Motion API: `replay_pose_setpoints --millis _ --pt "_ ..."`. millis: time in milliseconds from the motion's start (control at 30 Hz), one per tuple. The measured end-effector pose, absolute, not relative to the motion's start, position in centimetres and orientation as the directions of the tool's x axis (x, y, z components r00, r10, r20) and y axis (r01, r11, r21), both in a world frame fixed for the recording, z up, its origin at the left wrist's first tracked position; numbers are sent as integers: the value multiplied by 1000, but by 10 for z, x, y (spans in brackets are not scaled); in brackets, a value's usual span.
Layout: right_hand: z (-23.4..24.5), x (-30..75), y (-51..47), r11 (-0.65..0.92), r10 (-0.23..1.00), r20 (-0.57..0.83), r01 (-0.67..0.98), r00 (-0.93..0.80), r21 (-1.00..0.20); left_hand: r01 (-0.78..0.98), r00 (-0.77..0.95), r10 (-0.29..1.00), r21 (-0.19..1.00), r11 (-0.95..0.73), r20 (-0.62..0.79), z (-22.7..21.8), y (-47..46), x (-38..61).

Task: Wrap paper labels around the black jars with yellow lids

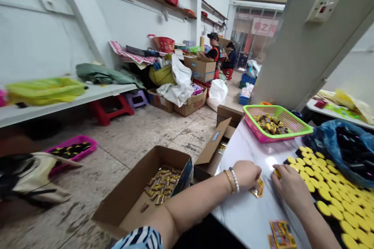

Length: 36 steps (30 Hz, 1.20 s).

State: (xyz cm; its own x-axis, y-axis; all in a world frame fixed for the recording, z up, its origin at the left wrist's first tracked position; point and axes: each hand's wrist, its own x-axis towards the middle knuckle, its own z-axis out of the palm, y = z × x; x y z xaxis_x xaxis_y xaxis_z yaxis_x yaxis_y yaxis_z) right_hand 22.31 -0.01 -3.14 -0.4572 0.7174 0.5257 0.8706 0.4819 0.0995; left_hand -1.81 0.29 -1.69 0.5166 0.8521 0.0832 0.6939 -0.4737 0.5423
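My left hand point(247, 175) rests on the white marble-look table point(248, 214), its fingers over a small yellow printed packet point(258, 188). My right hand point(288, 186) pinches a yellow disc point(277, 173) at the edge of a dense layer of yellow discs point(330, 198) on black items. A small stack of colourful packets point(282, 234) lies near the table's front edge. Below my left arm, an open cardboard box point(140, 190) on the floor holds loose small packets point(162, 186).
A pink-and-green basket point(276, 122) of packets and a blue plastic bag point(341, 151) of dark items stand on the table. A magenta tray point(71, 148) lies on the floor. Two seated people point(219, 52), boxes and sacks occupy the back of the room.
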Motion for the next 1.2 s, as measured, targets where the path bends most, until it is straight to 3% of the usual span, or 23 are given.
replay_pose_setpoints --millis 200,567,800,933,1033,1200 --pt "-41 231 4 499 709 534 863 -460 81 720 583 812 483 -498 -30 -24 8 -13" --pt "-11 218 -12 641 524 737 767 -426 -12 649 653 739 381 -659 165 -24 4 -11" --pt "16 210 -35 613 539 753 789 -378 -43 617 504 823 559 -555 262 -23 -28 -42" --pt "26 207 -37 569 559 760 820 -333 -59 437 588 777 722 -537 223 -27 -32 -60" --pt "27 207 -32 557 582 747 827 -323 -76 389 550 811 800 -458 197 -27 -27 -65" --pt "23 209 -34 528 633 724 837 -273 -146 336 499 850 866 -369 169 -19 -38 -63"
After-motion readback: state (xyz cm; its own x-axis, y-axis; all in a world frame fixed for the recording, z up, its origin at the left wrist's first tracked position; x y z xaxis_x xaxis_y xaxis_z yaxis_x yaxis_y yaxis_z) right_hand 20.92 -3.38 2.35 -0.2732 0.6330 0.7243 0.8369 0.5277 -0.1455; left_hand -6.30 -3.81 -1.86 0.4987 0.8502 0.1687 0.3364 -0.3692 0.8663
